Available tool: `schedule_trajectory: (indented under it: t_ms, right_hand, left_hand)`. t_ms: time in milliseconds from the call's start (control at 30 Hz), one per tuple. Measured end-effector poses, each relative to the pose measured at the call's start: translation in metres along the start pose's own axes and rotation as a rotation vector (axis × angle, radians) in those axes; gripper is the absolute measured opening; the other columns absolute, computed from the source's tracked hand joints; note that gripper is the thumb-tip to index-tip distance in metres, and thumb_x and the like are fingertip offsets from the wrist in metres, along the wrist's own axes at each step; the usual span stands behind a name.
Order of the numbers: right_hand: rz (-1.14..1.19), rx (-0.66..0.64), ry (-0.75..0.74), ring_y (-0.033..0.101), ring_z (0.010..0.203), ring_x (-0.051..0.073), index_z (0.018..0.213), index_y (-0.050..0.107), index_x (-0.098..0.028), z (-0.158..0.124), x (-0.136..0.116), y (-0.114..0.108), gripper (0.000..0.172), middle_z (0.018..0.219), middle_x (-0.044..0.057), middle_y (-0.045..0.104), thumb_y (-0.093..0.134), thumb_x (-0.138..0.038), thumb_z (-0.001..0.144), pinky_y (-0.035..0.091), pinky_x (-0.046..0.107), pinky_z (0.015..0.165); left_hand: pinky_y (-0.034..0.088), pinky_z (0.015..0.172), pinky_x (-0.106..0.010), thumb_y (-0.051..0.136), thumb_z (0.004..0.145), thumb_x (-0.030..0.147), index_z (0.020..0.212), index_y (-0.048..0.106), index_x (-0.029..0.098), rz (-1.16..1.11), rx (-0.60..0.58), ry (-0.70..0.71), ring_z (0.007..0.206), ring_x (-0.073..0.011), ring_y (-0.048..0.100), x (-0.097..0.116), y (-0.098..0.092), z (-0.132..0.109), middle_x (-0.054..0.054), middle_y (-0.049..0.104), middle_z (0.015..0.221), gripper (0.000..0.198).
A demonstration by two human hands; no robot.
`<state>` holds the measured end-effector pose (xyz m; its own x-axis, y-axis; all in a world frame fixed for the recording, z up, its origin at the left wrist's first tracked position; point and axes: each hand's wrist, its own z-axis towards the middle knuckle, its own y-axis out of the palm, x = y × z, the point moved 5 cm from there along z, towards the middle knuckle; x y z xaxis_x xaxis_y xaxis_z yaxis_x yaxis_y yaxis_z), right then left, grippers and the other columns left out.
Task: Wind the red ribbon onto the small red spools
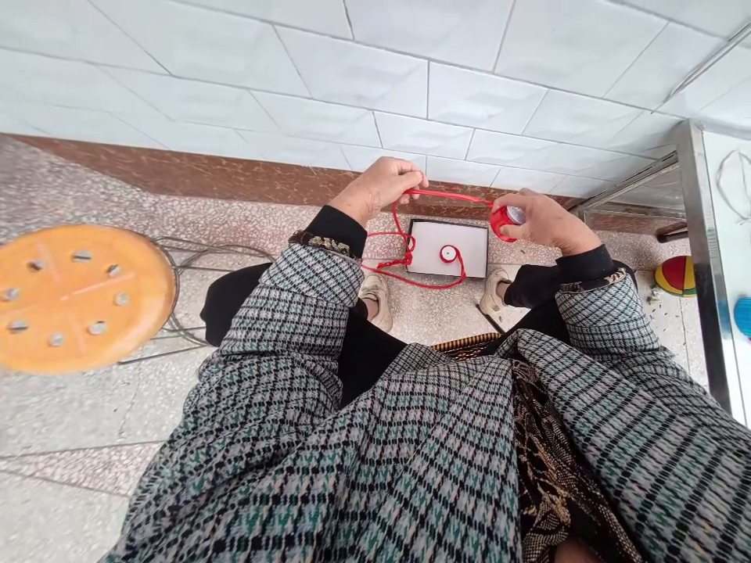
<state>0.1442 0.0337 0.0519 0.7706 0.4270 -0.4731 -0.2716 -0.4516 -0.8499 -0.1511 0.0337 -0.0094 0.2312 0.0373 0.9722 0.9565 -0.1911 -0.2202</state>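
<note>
My left hand (379, 188) pinches a red cord (449, 195) between thumb and fingertips. From there the cord runs taut to the right, to a red spool (502, 225) with a pale, silvery end. My right hand (543, 220) is wrapped around that spool. Below the hands, a shallow white tray (425, 266) with a dark rim lies on the floor between my shoes. In it rests a small white disc-shaped spool (448, 253) with a red edge. Loose cord hangs from my left hand and loops across the tray, with a tangle near its left side.
An orange round stool (88, 297) with holes in its seat stands at the left. White tiled wall (404, 133) rises close in front. A metal-framed table (701, 234) is at the right, with a multicoloured ball (674, 275) on the floor beside it.
</note>
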Motion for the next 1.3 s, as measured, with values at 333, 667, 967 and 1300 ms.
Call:
schedule_trajectory:
  t_ms: [333,667,967,1300]
  right_hand:
    - [-0.322,0.509,0.362,0.063,0.099,0.034,0.140,0.070,-0.020,-0.025,0.001,-0.056,0.047,0.136,0.025,0.057,0.067,-0.034,0.095,0.050,0.050,0.086]
    - [0.094,1.280,0.195,0.053,0.142,0.028,0.146,0.044,0.003,-0.013,0.043,-0.103,0.058,0.155,0.030,0.050,0.045,-0.011,0.089,0.035,0.039,0.125]
    - [0.267,1.150,-0.181,0.054,0.143,0.033,0.143,0.035,-0.017,0.010,0.017,-0.059,0.068,0.149,0.027,0.048,0.041,-0.057,0.089,0.047,0.053,0.120]
    - [0.025,0.854,-0.563,0.058,0.132,0.037,0.140,0.054,-0.030,0.008,-0.045,0.001,0.070,0.134,0.015,0.054,0.045,-0.084,0.097,0.048,0.071,0.113]
  left_hand:
    - [0.057,0.092,-0.033,0.056,0.103,0.037,0.107,0.078,0.013,0.256,-0.265,-0.266,0.079,-0.0183,0.069,0.031,-0.012,-0.031,-0.007,0.075,0.075,0.034]
    - [0.060,0.104,-0.042,0.069,0.086,0.021,0.116,0.083,0.024,-0.041,-0.490,-0.221,0.110,-0.0252,0.080,0.046,0.041,-0.048,-0.003,0.082,0.095,0.034]
    - [0.061,0.097,-0.034,0.078,0.082,0.026,0.106,0.085,0.024,-0.058,-0.583,-0.113,0.092,-0.0202,0.079,0.015,0.106,-0.046,-0.006,0.086,0.098,0.025]
    - [0.059,0.109,-0.054,0.042,0.102,0.081,0.133,0.069,0.019,-0.847,-0.427,-0.179,0.109,-0.0327,0.080,0.054,0.095,-0.037,-0.016,0.084,0.113,0.075]
